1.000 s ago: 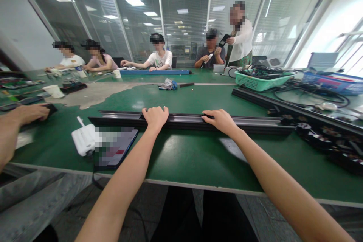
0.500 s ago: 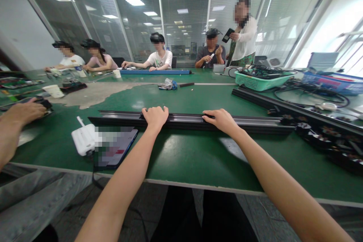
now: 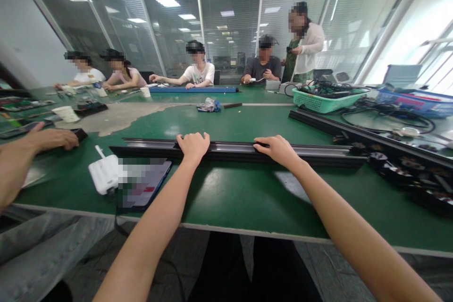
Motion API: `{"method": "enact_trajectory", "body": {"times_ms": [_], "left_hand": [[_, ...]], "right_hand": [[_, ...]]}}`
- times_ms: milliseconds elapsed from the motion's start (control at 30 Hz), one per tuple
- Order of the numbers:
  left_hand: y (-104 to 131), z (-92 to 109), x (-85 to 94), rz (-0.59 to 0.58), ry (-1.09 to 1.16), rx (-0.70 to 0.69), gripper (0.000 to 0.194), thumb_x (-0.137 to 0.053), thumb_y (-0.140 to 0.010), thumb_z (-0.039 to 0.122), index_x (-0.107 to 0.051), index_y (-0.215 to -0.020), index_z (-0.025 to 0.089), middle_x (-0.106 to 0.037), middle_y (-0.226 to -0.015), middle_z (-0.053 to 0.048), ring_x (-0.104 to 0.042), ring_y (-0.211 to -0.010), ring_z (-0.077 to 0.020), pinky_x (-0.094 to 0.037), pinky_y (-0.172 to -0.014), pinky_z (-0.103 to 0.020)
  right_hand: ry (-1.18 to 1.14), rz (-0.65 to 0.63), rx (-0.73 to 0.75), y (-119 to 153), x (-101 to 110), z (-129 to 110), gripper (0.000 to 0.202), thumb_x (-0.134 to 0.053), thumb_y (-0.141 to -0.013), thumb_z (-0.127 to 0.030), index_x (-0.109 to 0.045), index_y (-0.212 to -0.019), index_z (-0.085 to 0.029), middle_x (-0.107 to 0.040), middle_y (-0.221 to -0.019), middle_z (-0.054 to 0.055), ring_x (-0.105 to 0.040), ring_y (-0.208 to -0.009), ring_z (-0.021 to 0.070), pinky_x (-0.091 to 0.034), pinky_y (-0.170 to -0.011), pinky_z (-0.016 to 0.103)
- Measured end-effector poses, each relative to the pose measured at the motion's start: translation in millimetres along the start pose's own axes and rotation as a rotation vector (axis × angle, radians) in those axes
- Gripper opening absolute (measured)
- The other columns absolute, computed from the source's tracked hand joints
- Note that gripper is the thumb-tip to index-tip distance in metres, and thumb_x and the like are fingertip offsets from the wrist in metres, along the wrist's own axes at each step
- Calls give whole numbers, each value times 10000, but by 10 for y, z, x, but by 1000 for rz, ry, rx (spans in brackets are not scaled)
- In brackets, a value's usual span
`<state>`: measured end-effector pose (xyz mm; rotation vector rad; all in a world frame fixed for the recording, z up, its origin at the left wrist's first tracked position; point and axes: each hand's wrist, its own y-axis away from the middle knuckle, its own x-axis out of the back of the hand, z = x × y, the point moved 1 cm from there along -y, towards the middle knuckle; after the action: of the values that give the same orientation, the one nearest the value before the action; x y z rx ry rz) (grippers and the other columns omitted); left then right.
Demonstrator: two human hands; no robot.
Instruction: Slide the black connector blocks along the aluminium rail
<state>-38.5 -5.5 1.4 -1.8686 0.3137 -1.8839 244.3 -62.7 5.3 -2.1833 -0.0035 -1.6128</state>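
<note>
A long black metal rail (image 3: 230,152) with a shiny grey channel along its length lies crosswise on the green table in front of me. My left hand (image 3: 193,145) grips it left of the middle, fingers curled over its far side. Farther right, my right hand (image 3: 275,148) holds the same rail, with a small dark piece showing at its fingertips. Most of my fingertips are hidden behind the rail or the hands. Left of my left forearm are a phone (image 3: 150,186) and a white device (image 3: 104,173) with a stubby antenna.
A co-worker's hand (image 3: 53,139) rests on a dark object at the left. More black rails (image 3: 354,144) and dark parts lie at the right. Behind them stand a green basket (image 3: 323,101) of cables and a blue basket (image 3: 415,102). A crumpled cloth (image 3: 209,105) lies beyond the rail.
My hands and the rail are nearly still. The co-worker's hand at left has moved right with a dark object. Across the table, the standing person has lowered a phone.
</note>
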Motion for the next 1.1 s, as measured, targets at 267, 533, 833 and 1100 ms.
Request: {"method": "enact_trajectory", "body": {"times_ms": [267, 533, 833, 1100], "left_hand": [[-3, -13, -4, 3, 7, -1, 589, -279, -926, 434, -770, -893, 110, -718, -860, -189, -648, -865, -296, -258, -945, -458], [-3, -4, 12, 0, 8, -2, 590, -280, -924, 436, -769, -887, 108, -718, -857, -189, -649, -867, -300, -259, -943, -459], [1, -1, 9, 16, 13, -2, 581, -293, -915, 435, -767, -871, 102, -721, -844, -187, -653, -852, -300, -265, -946, -457], [-13, 1, -2, 1, 18, 9, 587, -296, -911, 442, -770, -876, 99, -719, -849, -194, -652, -860, -301, -262, -942, -459]], "right_hand": [[-26, 0, 2, 2, 4, 21, 402, -497, -938, -452, -703, -1213, -243, -696, -1203, 31, -642, -1132, 247, -471, -990, 336], [-20, 1, 0, 13, 27, 7, 404, -493, -940, -447, -703, -1213, -236, -692, -1209, 35, -636, -1143, 256, -475, -985, 347], [-42, 11, 6, 10, 25, 22, 403, -501, -934, -447, -713, -1201, -230, -696, -1199, 41, -637, -1143, 258, -475, -995, 346], [-70, 6, 0, 13, 35, 52, 388, -517, -922, -447, -722, -1183, -248, -695, -1196, 30, -635, -1150, 253, -468, -1020, 349]]}}
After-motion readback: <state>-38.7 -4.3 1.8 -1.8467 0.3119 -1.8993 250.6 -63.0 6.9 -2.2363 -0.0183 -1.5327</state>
